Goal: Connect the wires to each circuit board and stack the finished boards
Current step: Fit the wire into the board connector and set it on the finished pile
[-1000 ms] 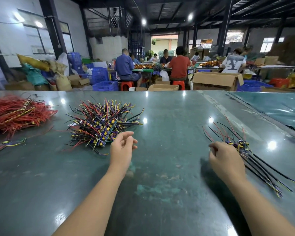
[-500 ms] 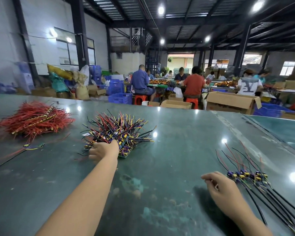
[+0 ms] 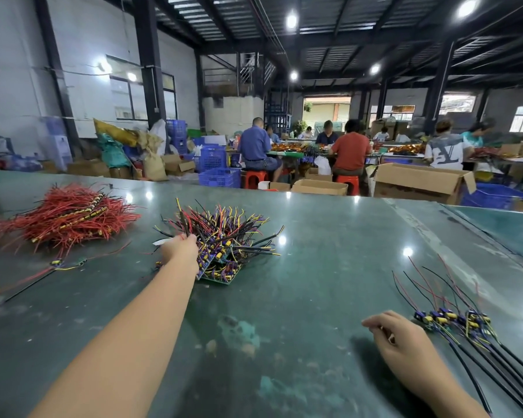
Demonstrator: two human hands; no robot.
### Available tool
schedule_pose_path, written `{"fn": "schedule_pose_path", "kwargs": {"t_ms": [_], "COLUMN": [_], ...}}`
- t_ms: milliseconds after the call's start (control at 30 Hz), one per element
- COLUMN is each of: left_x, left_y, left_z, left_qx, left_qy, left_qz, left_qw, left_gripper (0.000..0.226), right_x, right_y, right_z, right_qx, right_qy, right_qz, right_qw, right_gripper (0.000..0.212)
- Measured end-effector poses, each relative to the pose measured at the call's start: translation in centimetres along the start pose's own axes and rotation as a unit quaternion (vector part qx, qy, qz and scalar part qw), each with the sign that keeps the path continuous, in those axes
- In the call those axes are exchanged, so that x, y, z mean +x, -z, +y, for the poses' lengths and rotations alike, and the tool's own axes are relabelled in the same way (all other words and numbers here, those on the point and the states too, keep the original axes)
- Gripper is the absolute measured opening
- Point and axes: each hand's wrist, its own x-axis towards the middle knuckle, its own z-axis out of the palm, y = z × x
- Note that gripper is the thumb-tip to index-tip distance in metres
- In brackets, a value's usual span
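The pile of wired circuit boards (image 3: 224, 245) is lying on the green table (image 3: 314, 267), with red, black, yellow and purple leads sticking out in all directions. The left hand (image 3: 180, 251) is reaching into the near-left edge of this pile; its fingers are buried among the leads and boards, so whether they are closing on a board cannot be told. One board's green edge is showing just below and to the right of those fingers.

The right hand (image 3: 401, 342) is resting on the table, well apart from the pile. Its fingers are loosely curled, and nothing can be made out between them. Just beyond and to the right of these fingertips, one row of finished boards (image 3: 453, 322) is lying side by side; the number of boards in it cannot be counted for certain. Their long black leads are trailing toward the near-right corner, and thinner red and black leads are fanning away toward the far side.

Far to the left of the left fingers, one heap of red wires (image 3: 70, 215) is lying on the table. A few loose leads are lying in front of it.

Beyond the table, three open cardboard boxes (image 3: 420, 182) are standing on the floor; their contents are hidden. Blue plastic crates (image 3: 219, 176) are standing to their left. Several seated workers (image 3: 350, 152) are sitting at benches farther back.
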Motion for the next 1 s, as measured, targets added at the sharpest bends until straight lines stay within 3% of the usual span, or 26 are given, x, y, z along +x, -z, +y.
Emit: {"fn": "schedule_pose_path", "kwargs": {"t_ms": [133,367,567,700,767,867,1000], "left_x": [-2.0,-5.2,-10.4,-15.8,-18.2,-20.8,-22.2], "left_y": [0.4,0.9,1.7,2.0,2.1,2.3,2.9], "left_z": [1.8,3.8,0.0,-2.0,-2.8,-3.9,-4.5], "left_qx": [-0.028,-0.129,-0.206,-0.225,-0.223,-0.202,-0.155], "left_qy": [-0.061,-0.139,-0.094,-0.068,-0.042,0.006,0.04], "left_qz": [0.001,-0.044,-0.126,-0.23,-0.299,-0.402,-0.505], "left_qw": [0.998,0.981,0.966,0.944,0.927,0.893,0.848], "left_gripper": [0.028,0.015,0.016,0.018,0.016,0.016,0.017], "right_x": [-0.1,-0.2,-0.6,-1.3,-1.3,-1.0,-1.4], "right_y": [0.2,0.5,-0.1,-1.5,-2.2,-2.7,-2.7], "right_z": [-0.3,-0.7,-2.6,-4.7,-6.1,-7.8,-8.1], "right_qx": [0.007,-0.006,-0.004,0.081,0.239,0.496,0.539], "right_qy": [-0.004,-0.006,0.004,-0.04,-0.121,-0.257,-0.248], "right_qz": [-0.006,-0.022,-0.022,-0.076,-0.082,-0.098,-0.12], "right_qw": [1.0,1.0,1.0,0.993,0.96,0.823,0.796], "right_gripper": [0.021,0.022,0.023,0.02,0.011,0.027,0.039]}}
